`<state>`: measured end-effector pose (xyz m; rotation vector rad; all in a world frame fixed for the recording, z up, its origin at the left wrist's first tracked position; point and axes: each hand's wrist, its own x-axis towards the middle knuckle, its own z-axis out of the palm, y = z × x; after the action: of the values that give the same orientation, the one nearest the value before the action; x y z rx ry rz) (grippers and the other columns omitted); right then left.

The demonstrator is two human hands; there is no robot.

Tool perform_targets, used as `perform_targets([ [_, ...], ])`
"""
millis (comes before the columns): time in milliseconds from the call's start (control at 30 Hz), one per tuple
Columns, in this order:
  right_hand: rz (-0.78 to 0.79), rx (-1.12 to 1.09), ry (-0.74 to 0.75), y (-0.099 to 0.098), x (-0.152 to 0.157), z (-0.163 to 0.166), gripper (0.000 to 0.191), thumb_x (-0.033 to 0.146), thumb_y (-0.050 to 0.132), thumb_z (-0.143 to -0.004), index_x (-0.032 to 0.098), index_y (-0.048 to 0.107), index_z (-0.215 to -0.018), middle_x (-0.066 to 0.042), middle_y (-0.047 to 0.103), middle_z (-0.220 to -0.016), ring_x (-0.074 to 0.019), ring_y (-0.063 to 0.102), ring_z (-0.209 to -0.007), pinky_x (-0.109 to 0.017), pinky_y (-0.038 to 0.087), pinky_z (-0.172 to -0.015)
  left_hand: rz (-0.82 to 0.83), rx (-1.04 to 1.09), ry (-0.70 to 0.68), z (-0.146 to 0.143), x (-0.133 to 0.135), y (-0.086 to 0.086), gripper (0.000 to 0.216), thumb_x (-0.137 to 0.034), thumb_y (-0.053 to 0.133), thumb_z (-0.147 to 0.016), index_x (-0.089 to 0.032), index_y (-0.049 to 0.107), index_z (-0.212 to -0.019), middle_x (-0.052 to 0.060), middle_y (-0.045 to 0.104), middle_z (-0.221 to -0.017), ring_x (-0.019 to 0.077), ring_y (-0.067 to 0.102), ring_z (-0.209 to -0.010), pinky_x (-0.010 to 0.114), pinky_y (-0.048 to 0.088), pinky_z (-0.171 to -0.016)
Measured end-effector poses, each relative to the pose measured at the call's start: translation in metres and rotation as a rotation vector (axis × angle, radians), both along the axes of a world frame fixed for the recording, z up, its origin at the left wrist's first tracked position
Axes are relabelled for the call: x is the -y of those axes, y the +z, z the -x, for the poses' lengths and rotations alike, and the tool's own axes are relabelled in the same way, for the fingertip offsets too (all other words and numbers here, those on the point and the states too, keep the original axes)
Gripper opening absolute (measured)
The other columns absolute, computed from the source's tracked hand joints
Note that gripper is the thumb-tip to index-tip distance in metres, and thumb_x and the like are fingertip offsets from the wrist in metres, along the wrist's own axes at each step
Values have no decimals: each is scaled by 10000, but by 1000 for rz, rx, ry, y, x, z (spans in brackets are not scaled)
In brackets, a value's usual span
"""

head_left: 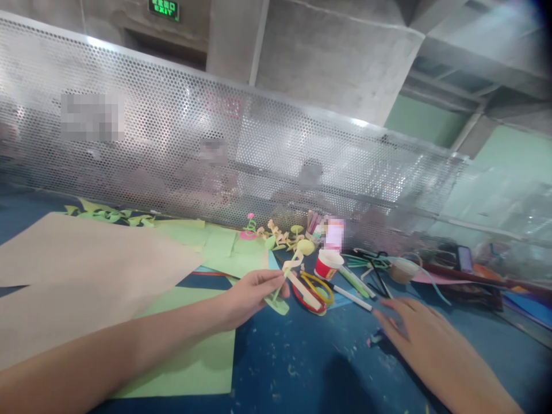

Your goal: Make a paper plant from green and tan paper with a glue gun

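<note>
My left hand point(256, 293) pinches the thin green stem of a paper flower point(280, 290). The flower has a round yellow top, a pale curled strip below it and a green base, and it stands slightly tilted above the table. Over the right side of the table, my right hand point(426, 339) is somewhat blurred, its fingers apart and nothing visible in them. Its fingertips are close to the dark-capped end of a white marker point(353, 298); whether they touch cannot be made out. Red and yellow loops point(319, 290) lie between the hands.
Large beige paper point(95, 253) and green sheets point(194, 356) cover the left of the blue table point(280, 368). Behind stand a red-and-white paper cup point(328, 265) and small paper curls point(280, 237). A perforated metal screen point(172, 126) borders the back, with people behind it. Pipe cleaners point(366, 261) lie rightward.
</note>
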<state>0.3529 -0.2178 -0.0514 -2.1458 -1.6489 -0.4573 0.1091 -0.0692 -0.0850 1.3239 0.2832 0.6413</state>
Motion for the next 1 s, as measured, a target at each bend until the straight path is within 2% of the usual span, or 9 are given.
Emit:
perform_targets([
  [33,24,-55,52,9,-8,19,295,471,440,-784,237,581,-895,-93,641,-894,-240,623,-743,-362,475,-665,4,3,-4,-1,1,0,299,-392,495,-821,-118,591,-751,23,516,-740,88,431,-626,224,323,-613],
  [100,146,-439,283,22,-27,54,306,464,453,-797,240,547,-983,-70,649,-918,-209,622,-806,-312,486,-697,17,14,-17,-2,4,2,293,-388,501,-819,-116,590,-752,23,517,-738,87,439,-620,226,332,-616],
  [133,135,-566,366,24,-36,68,305,462,457,-798,231,542,-978,-62,653,-898,-196,621,-799,-294,489,-685,22,24,-24,-2,6,3,292,-385,504,-818,-114,590,-751,22,516,-734,86,442,-616,225,335,-613],
  [200,126,-714,443,24,-52,87,277,436,486,-792,211,540,-945,-48,662,-820,-178,619,-729,-273,483,-626,22,46,-31,-3,8,5,288,-376,504,-820,-109,591,-751,20,512,-725,84,445,-613,220,339,-605],
  [300,122,-841,482,18,-65,94,221,374,535,-773,189,532,-894,-35,668,-738,-160,608,-657,-254,464,-582,16,51,-28,-2,10,8,279,-371,509,-818,-112,595,-759,14,509,-711,85,452,-614,215,342,-597],
  [433,106,-865,490,12,-69,89,188,327,551,-766,177,545,-878,-32,663,-734,-152,603,-654,-252,459,-603,-9,21,-12,-1,8,6,297,-389,504,-818,-120,598,-733,6,513,-691,82,446,-603,213,333,-586],
  [667,104,-841,552,12,-70,84,146,318,535,-780,180,561,-820,-18,643,-731,-142,589,-669,-232,446,-605,-81,-7,7,-3,4,-1,282,-376,498,-825,-127,607,-751,6,522,-707,81,436,-608,215,320,-579],
  [1000,122,-970,595,15,-68,88,163,332,541,-771,176,555,-812,-10,610,-721,-136,569,-669,-245,435,-628,-21,15,-6,-3,5,1,267,-380,537,-798,-127,620,-795,21,544,-723,91,455,-618,217,346,-586],
])
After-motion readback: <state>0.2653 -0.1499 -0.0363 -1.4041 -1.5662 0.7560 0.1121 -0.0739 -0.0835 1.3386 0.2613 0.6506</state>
